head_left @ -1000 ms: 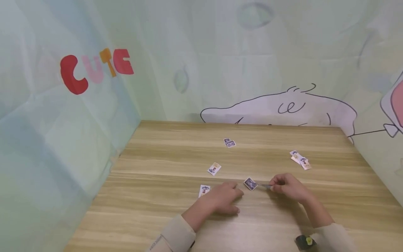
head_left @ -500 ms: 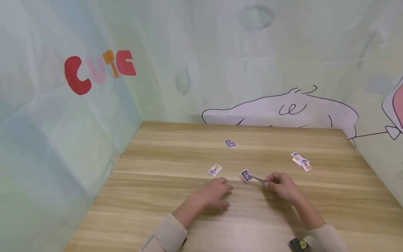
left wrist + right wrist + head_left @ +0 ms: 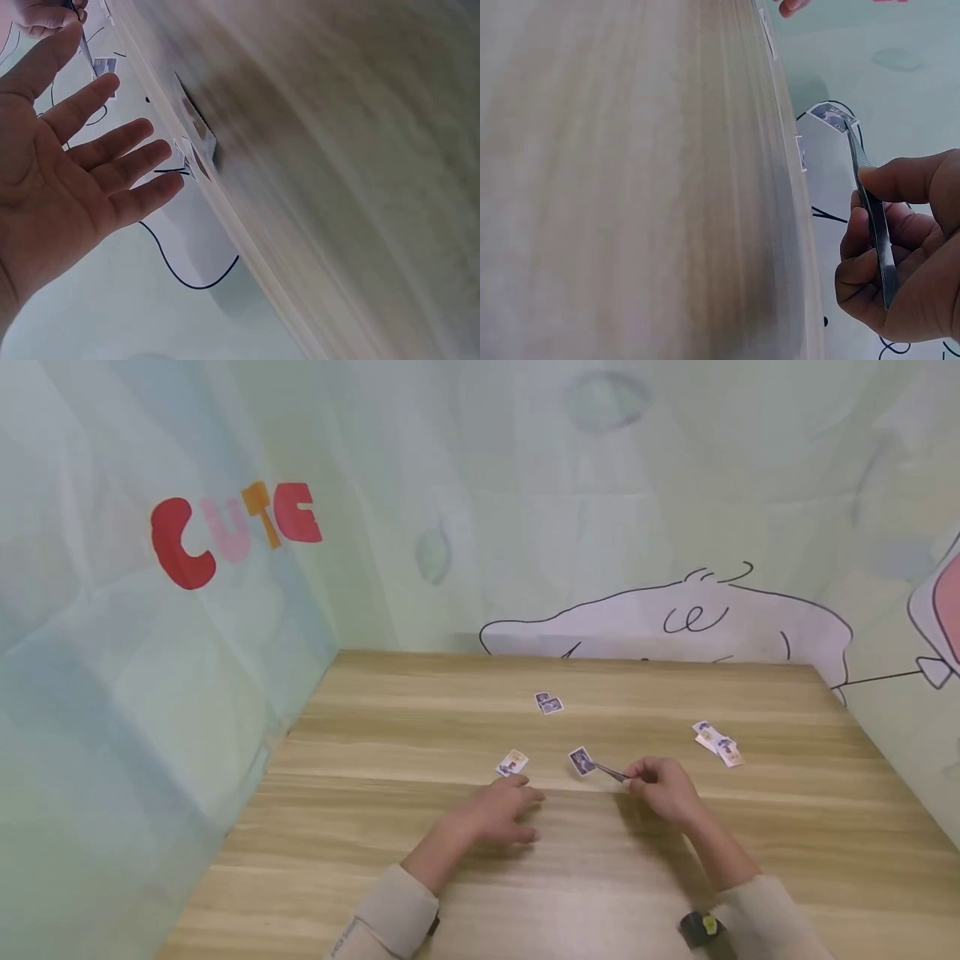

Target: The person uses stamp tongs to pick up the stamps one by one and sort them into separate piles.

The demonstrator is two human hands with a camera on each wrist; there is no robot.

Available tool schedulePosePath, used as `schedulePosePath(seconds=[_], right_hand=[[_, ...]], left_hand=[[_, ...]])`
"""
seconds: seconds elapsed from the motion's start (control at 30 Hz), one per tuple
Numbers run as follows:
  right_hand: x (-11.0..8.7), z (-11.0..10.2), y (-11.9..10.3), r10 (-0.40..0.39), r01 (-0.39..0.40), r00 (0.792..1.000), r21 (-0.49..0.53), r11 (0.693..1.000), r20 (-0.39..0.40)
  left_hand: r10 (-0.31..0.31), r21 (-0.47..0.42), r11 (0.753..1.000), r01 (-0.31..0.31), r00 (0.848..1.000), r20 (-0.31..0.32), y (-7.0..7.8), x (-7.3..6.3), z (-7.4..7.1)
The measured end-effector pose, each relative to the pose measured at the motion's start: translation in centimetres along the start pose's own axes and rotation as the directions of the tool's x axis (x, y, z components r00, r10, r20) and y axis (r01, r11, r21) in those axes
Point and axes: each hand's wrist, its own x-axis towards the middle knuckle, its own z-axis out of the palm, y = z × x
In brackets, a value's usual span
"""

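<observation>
Head view: right grip point(image 3: 667, 789) pinching tweezers point(image 3: 611, 772), their dark card point(image 3: 581, 762) farther forward than second ago; left grip point(image 3: 498, 811) loosely spread.

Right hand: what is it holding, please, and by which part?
The right hand pinches tweezers by their arms; their tips hold a card near one edge.

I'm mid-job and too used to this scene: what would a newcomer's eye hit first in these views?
Probably the big coloured CUTE letters on the backdrop, at the left of the head view. Next, near the centre, the right hand pinching tweezers that hold a dark card above the table. Then the left hand, fingers spread, beside a light card.
</observation>
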Motion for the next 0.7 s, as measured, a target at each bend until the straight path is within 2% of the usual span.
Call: schedulePosePath(seconds=[0.23, 0.47, 0.7], right_hand=[[0.9, 0.3, -0.3, 0.007, -0.007, 1.000, 0.011, 1.000, 0.009], [2.0, 0.7, -0.5, 0.042, -0.043, 0.999, 0.034, 0.998, 0.025], [3.1, 1.1, -0.7, 0.053, -0.054, 0.998, 0.034, 0.998, 0.032]], left_hand=[[-0.032, -0.045, 0.999, 0.031, 0.999, -0.021, -1.0, 0.0, 0.3], [-0.018, -0.036, 0.999, 0.016, 0.998, -0.066, -1.9, -0.1, 0.0], [-0.039, -0.058, 0.998, 0.034, 0.996, -0.079, -2.9, 0.0, -0.3]])
